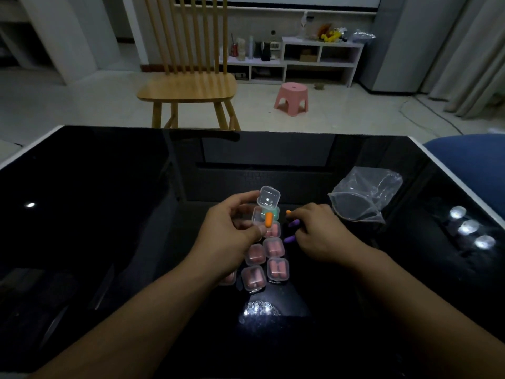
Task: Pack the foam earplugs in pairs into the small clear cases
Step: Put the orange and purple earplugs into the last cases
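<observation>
Already several closed cases (pixel 274 247) near the tabletop's (pixel 109 214) front edge hold pink pairs. The left hand (pixel 232 228) grips an open case (pixel 262 212) with one orange earplug (pixel 268 219); the right hand (pixel 318 231) pinches another orange earplug (pixel 288 212). Purple earplugs (pixel 293 223) wait.

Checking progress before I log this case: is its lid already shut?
No, the lid stands open above the case in the left hand, with an orange earplug at its mouth.

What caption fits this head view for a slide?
Left hand holds open clear case with orange earplug; right hand picks another.
</observation>
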